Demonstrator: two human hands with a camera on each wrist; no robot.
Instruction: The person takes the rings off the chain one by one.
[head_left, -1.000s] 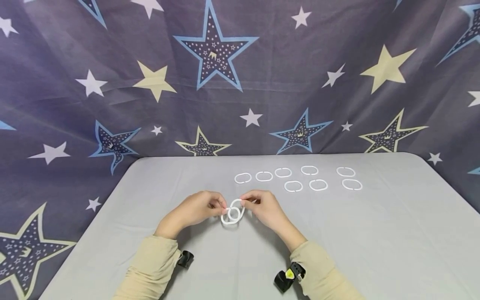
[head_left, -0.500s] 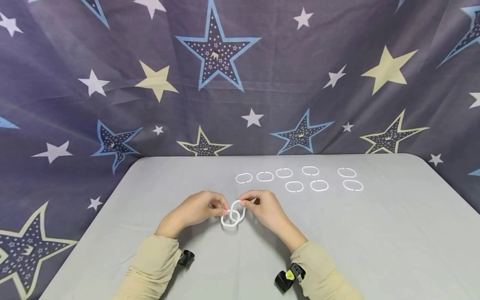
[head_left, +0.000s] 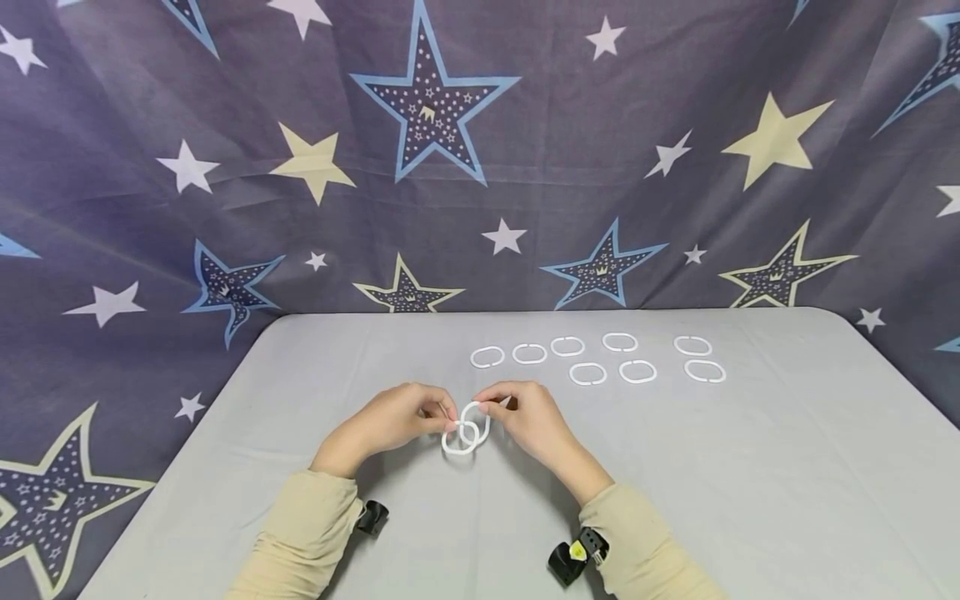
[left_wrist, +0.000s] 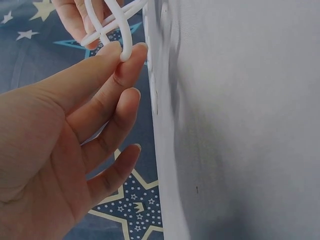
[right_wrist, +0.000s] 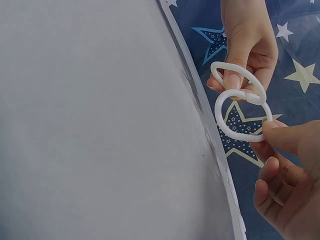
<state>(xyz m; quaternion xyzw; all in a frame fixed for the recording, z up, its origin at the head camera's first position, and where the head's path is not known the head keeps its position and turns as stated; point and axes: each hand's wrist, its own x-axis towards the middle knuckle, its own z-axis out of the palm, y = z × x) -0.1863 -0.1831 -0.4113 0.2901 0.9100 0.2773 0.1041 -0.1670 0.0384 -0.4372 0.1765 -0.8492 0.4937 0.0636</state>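
Note:
Two white plastic oval rings, each an open-style link, cross through one another between my hands above the table. My left hand [head_left: 393, 417] pinches the left ring [head_left: 459, 452] between thumb and index finger, its other fingers loosely bent in the left wrist view. From the opposite side my right hand [head_left: 528, 417] holds the right ring [head_left: 487, 429] the same way, by thumb and forefinger. The right wrist view shows the right hand's ring [right_wrist: 218, 112] passing through the left hand's ring [right_wrist: 240, 67], near the left thumb.
Several more white rings lie flat on the grey-covered table [head_left: 750, 467] toward the back, among them a ring [head_left: 487, 365] just beyond the hands and a ring [head_left: 705, 381] farther right. A star-printed curtain [head_left: 540, 167] hangs directly behind the table's back edge.
The two rings have tilted slightly and their overlap has narrowed. My right fingertips have shifted a little to the left. Both hands keep their pinch.

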